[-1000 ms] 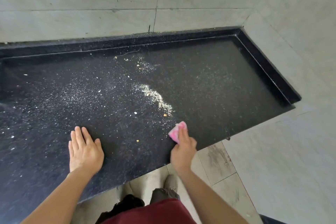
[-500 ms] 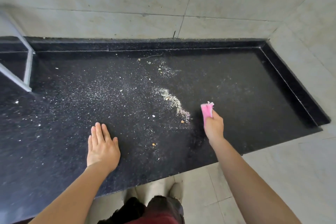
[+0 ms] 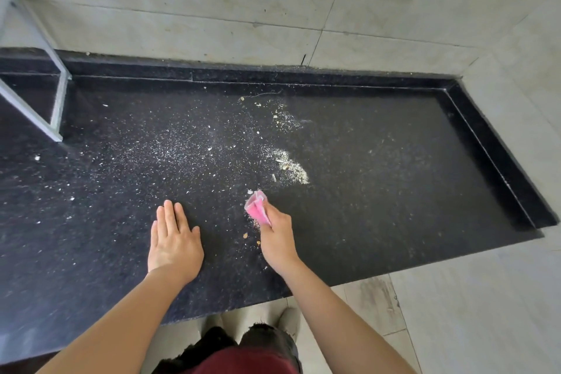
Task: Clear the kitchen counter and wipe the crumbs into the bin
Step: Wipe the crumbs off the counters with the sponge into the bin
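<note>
A black speckled counter (image 3: 394, 191) is strewn with pale crumbs. The thickest heap of crumbs (image 3: 291, 165) lies near the middle, with a thinner patch of crumbs (image 3: 282, 115) close to the back ledge and fine specks spread to the left. My right hand (image 3: 277, 235) is shut on a folded pink cloth (image 3: 256, 208), pressed to the counter just in front of and left of the heap. My left hand (image 3: 173, 241) lies flat on the counter, fingers together, holding nothing.
A raised black ledge (image 3: 498, 161) runs along the back and right side under pale tiled walls. A grey metal frame (image 3: 57, 94) stands at the back left. The counter's front edge (image 3: 273, 300) drops to a tiled floor, where my feet show. No bin is in view.
My right hand has swept the pink cloth from right of the crumb heap to its near left side, close to my left hand. The left hand stays flat. The camera has shifted.
</note>
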